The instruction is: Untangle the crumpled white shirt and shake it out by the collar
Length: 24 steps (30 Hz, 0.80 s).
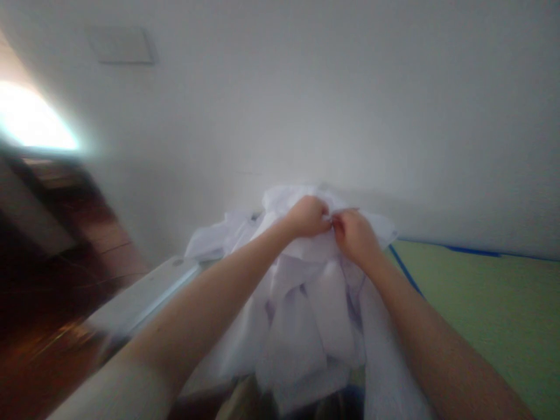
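Note:
A heap of white fabric (301,315), rumpled and folded over itself, lies against the wall and hangs down towards me. It looks like a garment, but blur hides its exact kind. At its upper part my left hand (310,216) pinches the cloth with bent fingers. Just to the right, almost touching it, my right hand (353,230) also has its fingertips closed on the fabric. Whatever small part lies between the two sets of fingertips is too blurred to make out. Both arms reach forward over the cloth.
A pale wall (350,105) rises directly behind, with a rectangular plate (121,45) on it. To the right is a green surface (481,297) with blue edging. A white board-like panel (144,294) juts out at the left, above a dark reddish floor (105,233).

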Tool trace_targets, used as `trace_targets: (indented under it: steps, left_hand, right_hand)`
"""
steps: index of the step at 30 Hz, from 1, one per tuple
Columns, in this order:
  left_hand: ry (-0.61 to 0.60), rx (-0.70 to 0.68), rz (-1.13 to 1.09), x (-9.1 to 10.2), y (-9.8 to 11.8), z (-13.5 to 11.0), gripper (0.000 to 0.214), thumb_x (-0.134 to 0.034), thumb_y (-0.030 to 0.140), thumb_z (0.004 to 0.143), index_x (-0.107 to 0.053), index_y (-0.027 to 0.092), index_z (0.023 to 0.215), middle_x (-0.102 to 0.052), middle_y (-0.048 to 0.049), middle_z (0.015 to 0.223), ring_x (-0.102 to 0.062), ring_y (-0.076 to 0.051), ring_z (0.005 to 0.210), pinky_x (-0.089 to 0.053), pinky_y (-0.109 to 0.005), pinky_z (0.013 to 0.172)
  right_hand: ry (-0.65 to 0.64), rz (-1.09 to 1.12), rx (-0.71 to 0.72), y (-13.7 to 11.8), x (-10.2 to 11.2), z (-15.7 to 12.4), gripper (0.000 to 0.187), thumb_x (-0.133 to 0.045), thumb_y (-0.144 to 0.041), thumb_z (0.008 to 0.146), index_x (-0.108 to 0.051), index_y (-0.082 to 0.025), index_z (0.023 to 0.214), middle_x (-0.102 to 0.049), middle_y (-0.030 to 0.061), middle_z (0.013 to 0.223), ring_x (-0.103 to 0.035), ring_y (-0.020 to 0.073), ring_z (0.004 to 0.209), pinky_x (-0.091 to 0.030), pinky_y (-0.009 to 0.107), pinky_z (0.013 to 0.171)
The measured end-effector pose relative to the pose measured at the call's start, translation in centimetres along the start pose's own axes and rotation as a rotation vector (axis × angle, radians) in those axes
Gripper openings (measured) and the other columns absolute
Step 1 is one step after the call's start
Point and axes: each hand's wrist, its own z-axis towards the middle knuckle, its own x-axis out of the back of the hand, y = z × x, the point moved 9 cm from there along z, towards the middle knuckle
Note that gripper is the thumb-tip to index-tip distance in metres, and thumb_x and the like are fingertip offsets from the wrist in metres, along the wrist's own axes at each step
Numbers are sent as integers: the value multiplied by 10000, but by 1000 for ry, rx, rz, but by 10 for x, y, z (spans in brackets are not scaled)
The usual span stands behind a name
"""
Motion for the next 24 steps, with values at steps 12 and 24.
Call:
trace_targets:
  steps: [12, 24]
  left_hand:
    - [16, -103, -96, 0, -3, -4, 244, -564, 308, 702, -750, 152, 732, -616, -17, 573, -475, -127, 539, -311, -255, 545]
    - [-131, -122, -322, -14, -6, -7, 289, -554, 304, 730, -769, 159, 857, -642, -11, 657, -509, -122, 600, -342, -239, 578]
  right_hand:
    - [-82, 380, -92, 24, -10, -1, 268, -492, -241, 861, -719, -165, 982, -714, 61, 957, -634, 166, 870, -461, 272, 809]
    - [69, 215, -72, 23, -11, -9, 137, -580, -239, 790, -687, -172, 843, -670, 58, 839, -587, 171, 797, -442, 273, 740]
